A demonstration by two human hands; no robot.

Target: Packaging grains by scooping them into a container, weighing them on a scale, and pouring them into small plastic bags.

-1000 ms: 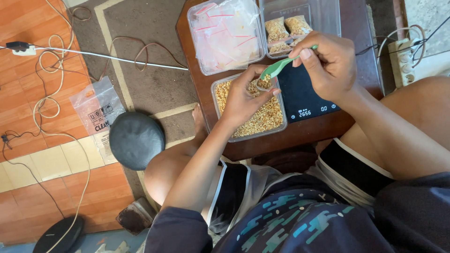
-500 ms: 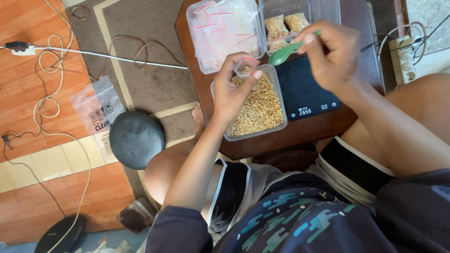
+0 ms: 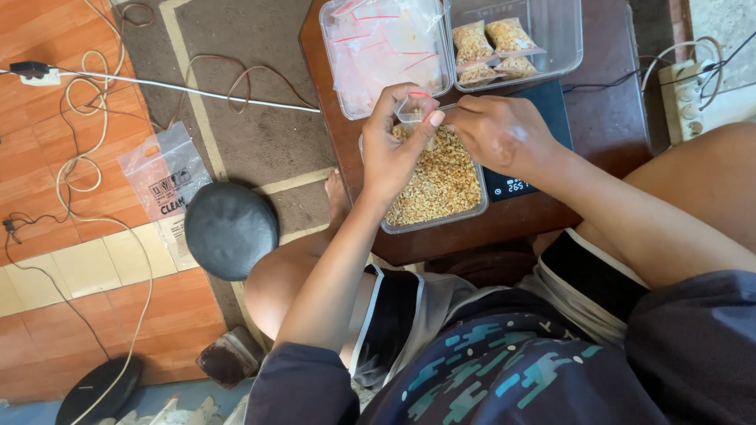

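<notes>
right hand (image 3: 504, 134): lowered to small bag (image 3: 411, 109) | green spoon: now hidden | left hand (image 3: 394, 145): raised

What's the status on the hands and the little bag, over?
Left hand pinching small clear bag over grain tub. Right hand at bag mouth. Scale alongside; nothing blocking.

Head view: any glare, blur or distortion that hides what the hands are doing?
Head view: even daylight, soft shadows. Mild glare on the clear bag container. Left hand and right hand sharp, but the small bag between them is hard to read. Wide-angle bending at edges; scale display too small.
</notes>
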